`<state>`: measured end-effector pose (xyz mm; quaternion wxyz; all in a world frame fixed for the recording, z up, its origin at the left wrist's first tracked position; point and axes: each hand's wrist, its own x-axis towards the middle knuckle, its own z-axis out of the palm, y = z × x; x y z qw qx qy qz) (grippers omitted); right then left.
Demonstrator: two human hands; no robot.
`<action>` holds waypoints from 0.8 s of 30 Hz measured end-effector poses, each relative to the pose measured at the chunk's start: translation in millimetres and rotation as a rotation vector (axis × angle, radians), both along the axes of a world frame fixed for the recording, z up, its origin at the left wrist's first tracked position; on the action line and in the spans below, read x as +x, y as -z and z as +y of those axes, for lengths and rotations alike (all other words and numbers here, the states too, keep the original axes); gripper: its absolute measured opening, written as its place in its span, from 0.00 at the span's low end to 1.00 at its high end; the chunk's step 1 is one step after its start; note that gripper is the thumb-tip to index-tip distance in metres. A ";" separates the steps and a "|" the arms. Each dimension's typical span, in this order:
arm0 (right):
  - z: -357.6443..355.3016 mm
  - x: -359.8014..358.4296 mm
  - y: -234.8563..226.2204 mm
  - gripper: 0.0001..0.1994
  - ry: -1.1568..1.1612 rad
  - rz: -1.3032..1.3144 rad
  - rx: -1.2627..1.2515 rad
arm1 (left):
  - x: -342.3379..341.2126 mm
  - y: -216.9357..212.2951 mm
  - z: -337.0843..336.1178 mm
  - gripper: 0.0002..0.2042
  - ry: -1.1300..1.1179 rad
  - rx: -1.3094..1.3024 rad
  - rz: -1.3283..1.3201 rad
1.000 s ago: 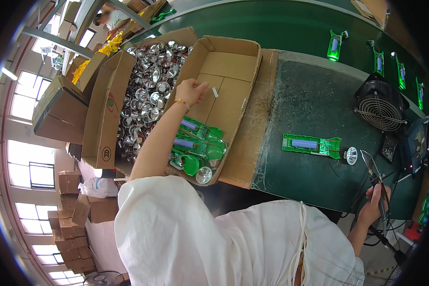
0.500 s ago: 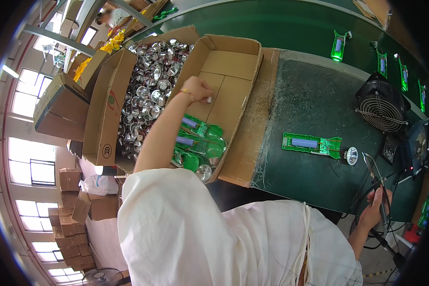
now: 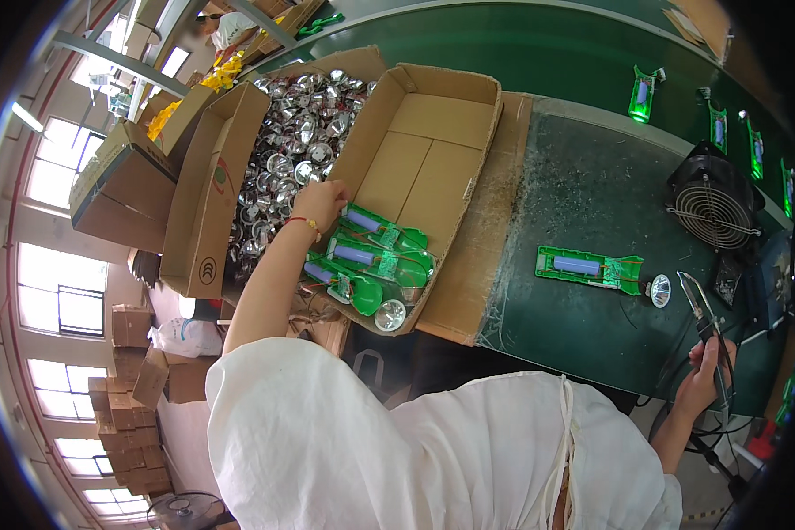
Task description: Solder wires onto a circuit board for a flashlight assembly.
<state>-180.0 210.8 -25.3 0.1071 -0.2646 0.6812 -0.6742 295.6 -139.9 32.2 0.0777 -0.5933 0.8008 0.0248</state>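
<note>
My left hand point(image 3: 324, 203) is closed at the left wall of a shallow cardboard box point(image 3: 475, 168), fingertips beside the top end of a green flashlight housing point(image 3: 402, 231). What those fingers hold, if anything, is hidden. Several such open housings, with purple cylindrical batteries point(image 3: 355, 256), lie in the near part of the box, one with a round reflector point(image 3: 389, 315). At the right, my right hand point(image 3: 703, 375) grips a soldering iron point(image 3: 712, 332), its bent metal tip pointing up and away. Left of that tip, another green housing point(image 3: 629, 276) lies on the dark mat, wired to a shiny reflector lamp head point(image 3: 660, 291).
A carton heaped with silvery reflectors point(image 3: 305, 132) adjoins the box. A black fan with a wire guard point(image 3: 714, 212) stands on the mat's right side. Several lit green housings point(image 3: 642, 94) rest on the green belt beyond. Someone in white point(image 3: 231, 31) is far left.
My left hand has come back from the box's middle to its left wall; the small white piece seen in its fingers is out of sight. The right hand still holds the iron. The view has shifted slightly.
</note>
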 end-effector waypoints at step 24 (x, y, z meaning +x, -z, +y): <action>19.6 2.2 4.1 0.06 0.055 -0.026 -0.015 | 9.5 -1.9 0.3 0.04 0.261 0.096 0.047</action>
